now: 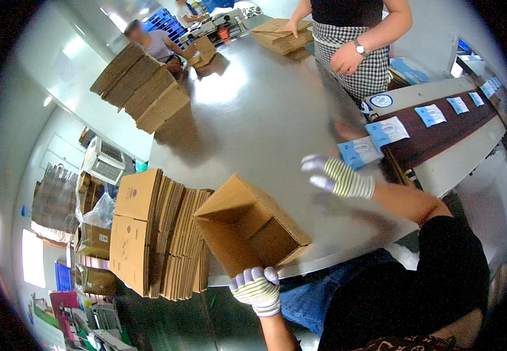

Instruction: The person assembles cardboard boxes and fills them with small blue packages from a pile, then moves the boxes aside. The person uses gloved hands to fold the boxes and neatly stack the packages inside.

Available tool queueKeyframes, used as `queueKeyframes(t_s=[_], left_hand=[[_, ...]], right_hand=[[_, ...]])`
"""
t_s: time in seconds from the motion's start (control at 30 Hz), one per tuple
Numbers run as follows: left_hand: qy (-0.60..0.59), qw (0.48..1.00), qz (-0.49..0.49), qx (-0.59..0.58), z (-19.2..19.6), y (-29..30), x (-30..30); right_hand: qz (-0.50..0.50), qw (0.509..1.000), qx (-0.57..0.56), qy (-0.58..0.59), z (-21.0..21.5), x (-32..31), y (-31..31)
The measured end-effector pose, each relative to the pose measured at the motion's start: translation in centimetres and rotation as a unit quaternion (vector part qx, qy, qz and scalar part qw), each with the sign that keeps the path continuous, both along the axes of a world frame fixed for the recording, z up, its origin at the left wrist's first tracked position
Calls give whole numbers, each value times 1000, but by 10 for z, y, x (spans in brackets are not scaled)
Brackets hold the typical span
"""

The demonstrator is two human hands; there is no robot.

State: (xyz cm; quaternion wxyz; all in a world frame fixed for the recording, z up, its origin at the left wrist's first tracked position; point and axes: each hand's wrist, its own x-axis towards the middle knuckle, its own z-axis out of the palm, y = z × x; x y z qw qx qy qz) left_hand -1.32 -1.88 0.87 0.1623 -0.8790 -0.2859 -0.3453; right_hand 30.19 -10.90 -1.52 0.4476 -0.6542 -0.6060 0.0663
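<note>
An open, empty cardboard box [247,225] lies tilted on the metal table with its mouth toward me. My left hand [257,291], in a striped knit glove, is closed over the box's near edge, fingers curled round it. My right hand [341,176], in a matching glove and slightly blurred, hovers over the table to the right of the box. Its thumb and fingers are apart and nothing is in them. Just beyond that hand, a blue and white soft packet [360,152] rests at the end of the conveyor, overlapped by a second packet [387,131].
Flattened cartons [133,228] stand stacked left of the box. The conveyor belt [441,131] carries several packets at the right. Across the metal table [265,111], a person in a checked apron touches folded cardboard [283,38]. More cartons [142,88] sit far left, near another person.
</note>
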Motion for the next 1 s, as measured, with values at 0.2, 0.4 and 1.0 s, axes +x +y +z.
queueKeyframes(t_s=[0.2, 0.4, 1.0], left_hand=[[-26, 999, -11, 30, -12, 5, -2], [-33, 999, -2, 35, -7, -1, 2], [-39, 999, -1, 18, -11, 4, -5]], right_hand=[[-186, 981, -2, 49, -5, 130, -45], [-255, 948, -167, -94, 19, 193, -96], [63, 691, -691, -202, -34, 201, -1]])
